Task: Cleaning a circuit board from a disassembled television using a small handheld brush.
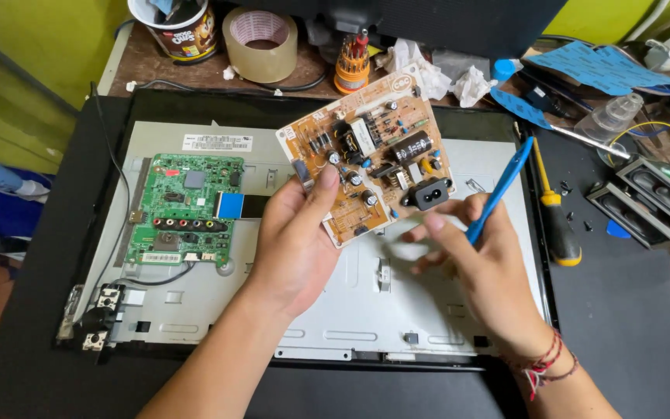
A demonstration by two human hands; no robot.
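Above the metal back panel (pixel 366 310), the tan power board (pixel 374 159) is lifted and tilted, component side to the camera, long axis running from lower left up to upper right. Left hand (pixel 296 237) has it: thumb pressed on the face near the lower-left edge, fingers behind, so the board extends up and to the right from that grip. Black power socket (pixel 428 194) sits on the board's right edge, the side nearest the right hand (pixel 478 260). Right hand is closed on a blue pry tool (pixel 499 188), shaft pointing up and right, away from the board; its tip is clear of the board, not touching. Right index and middle fingers are stretched left toward the board's lower-right corner, just beside or under it; cannot tell if they make contact. So the left hand carries the board, the right is close at the socket end with the tool angled off. Green main board (pixel 186 208) is mounted at the panel's left, well apart from both hands. Yellow-handled screwdriver (pixel 556 213) lies on the black mat to the right, near the right hand. Tape roll (pixel 260 43) and a bit set (pixel 352 66) are at the desk's far edge.
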